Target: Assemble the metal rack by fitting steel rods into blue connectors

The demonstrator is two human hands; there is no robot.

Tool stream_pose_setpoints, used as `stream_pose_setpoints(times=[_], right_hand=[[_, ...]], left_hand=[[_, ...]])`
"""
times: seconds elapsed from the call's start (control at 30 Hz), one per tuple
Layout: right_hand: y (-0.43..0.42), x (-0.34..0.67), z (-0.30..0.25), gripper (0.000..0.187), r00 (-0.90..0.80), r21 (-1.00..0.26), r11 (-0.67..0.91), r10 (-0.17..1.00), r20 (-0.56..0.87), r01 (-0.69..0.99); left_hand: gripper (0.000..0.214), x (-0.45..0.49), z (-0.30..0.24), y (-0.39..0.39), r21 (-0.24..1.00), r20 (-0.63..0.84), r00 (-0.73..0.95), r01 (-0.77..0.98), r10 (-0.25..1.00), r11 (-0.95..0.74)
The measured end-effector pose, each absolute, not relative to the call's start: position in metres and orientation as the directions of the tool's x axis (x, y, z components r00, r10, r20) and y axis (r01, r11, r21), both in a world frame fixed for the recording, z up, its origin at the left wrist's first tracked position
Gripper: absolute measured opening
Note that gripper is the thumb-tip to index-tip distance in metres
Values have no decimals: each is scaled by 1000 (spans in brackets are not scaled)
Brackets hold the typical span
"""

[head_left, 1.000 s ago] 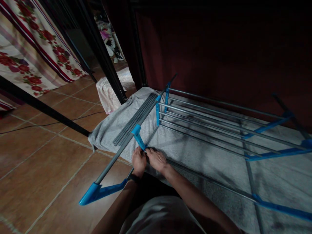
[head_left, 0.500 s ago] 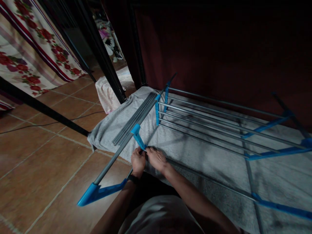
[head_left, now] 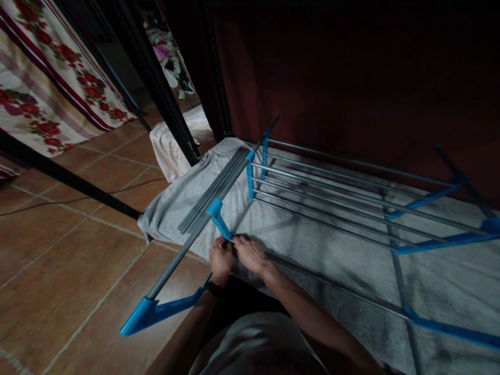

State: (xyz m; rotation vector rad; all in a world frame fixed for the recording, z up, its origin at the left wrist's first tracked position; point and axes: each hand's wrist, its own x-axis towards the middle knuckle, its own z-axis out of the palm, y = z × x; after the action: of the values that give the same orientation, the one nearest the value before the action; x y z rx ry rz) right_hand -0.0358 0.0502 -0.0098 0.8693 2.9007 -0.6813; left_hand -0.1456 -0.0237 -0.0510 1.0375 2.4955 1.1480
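Observation:
A clothes drying rack of grey metal tubes and blue plastic joints spreads across a grey cloth. My left hand is closed around a lower tube, just below a blue bracket. Beside it, my right hand pinches the same joint, where a thin metal rod runs off to the lower right. The fingers hide the exact meeting point of the parts. Several loose grey rods lie side by side past the bracket. A blue corner piece juts out over the floor at lower left.
Grey cloth covers the low surface under the rack. Dark posts stand at the left, with brown floor tiles below and a cable across them. A floral curtain hangs behind; a dark red panel stands at the back.
Both hands stay at the same joint with hardly any movement. The view has shifted slightly, and the rack's blue near-left corner appears a little lower and farther left.

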Motion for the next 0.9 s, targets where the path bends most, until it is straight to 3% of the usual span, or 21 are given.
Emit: stream_pose_setpoints(times=[0.27, 0.57, 0.9], right_hand=[[47, -31, -7, 34, -814, -394, 725, 566, -127, 565], [38, 30, -12, 32, -693, -294, 636, 704, -158, 713], [35, 36, -12, 34, -675, -289, 613, 702, -229, 735]], left_hand=[[28, -143, -46, -26, 699, 144, -703, 570, 696, 431], [41, -137, -41, -38, 614, 152, -678, 635, 719, 469], [36, -139, -44, -33, 599, 145, -717, 612, 682, 516]])
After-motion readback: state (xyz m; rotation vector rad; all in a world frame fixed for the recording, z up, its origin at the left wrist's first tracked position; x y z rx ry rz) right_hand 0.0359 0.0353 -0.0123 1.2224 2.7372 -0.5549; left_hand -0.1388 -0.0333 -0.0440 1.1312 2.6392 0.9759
